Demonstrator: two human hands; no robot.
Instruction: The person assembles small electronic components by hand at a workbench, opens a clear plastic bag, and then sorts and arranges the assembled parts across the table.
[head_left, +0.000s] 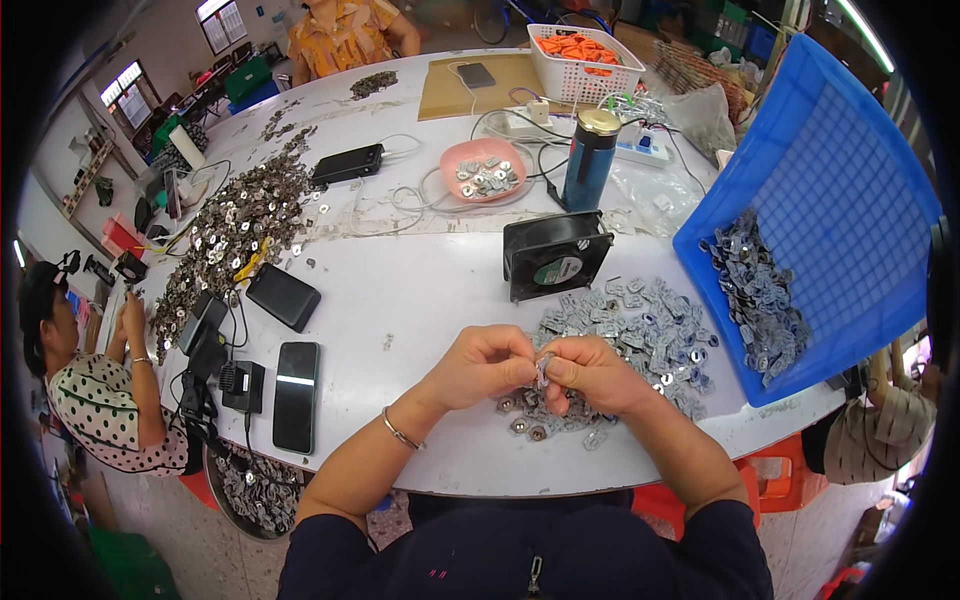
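Right then, both hands met just above the near edge of the white tabletop [400,300], and between them sat one small metal piece [543,368]. The left hand [487,365] was curled nearly closed, fingertips pinching one side of it; the right hand [592,375] was bunched the same way, thumb and forefinger clamped on the other side. By the look of it, that piece was light, thin and stiff, stamped sheet metal with a dull grey shine, likely slick and a bit sharp along its rims, so a pinch on the flat faces seemed the safest hold.

Just beyond the knuckles lay a loose heap of matching pieces [640,325], flat little plates with holes, spread across the tabletop. A blue plastic crate [830,180] with a grid-patterned wall leaned at the right, more pieces pooled in its low corner. A small black fan [556,254] stood behind the heap, and a pink bowl [484,170] further back held a few more.
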